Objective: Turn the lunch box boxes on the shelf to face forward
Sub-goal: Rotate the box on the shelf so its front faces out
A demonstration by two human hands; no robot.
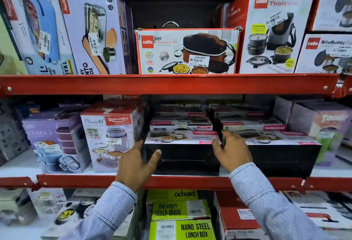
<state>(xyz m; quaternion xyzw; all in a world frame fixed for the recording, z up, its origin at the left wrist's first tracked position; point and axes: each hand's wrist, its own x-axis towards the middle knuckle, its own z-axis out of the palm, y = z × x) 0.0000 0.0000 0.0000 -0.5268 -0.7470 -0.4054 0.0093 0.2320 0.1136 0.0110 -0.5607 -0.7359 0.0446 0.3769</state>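
Box: black Varmora box at the middle shelf front edge.
Left hand: grip wide, touching its left side.
Right hand: grip wide, maybe touching its right side.

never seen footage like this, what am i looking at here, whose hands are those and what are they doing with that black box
There is one picture, taken by a wide-angle camera worn on a person's head, looking forward and down. That is why the red shelves seem to bend. No machine is involved: the two hands in striped sleeves belong to the wearer.

The shelves hold boxed lunch boxes. On the middle shelf, the left hand and right hand are placed on either side of a Varmora box, which shows a plain black side to the front, with its printed face on top. Both hands are open against it, not closed around it. A similar box lies to its right, and a Rishabh box stands to its left. Above sits a Cello box that faces forward.
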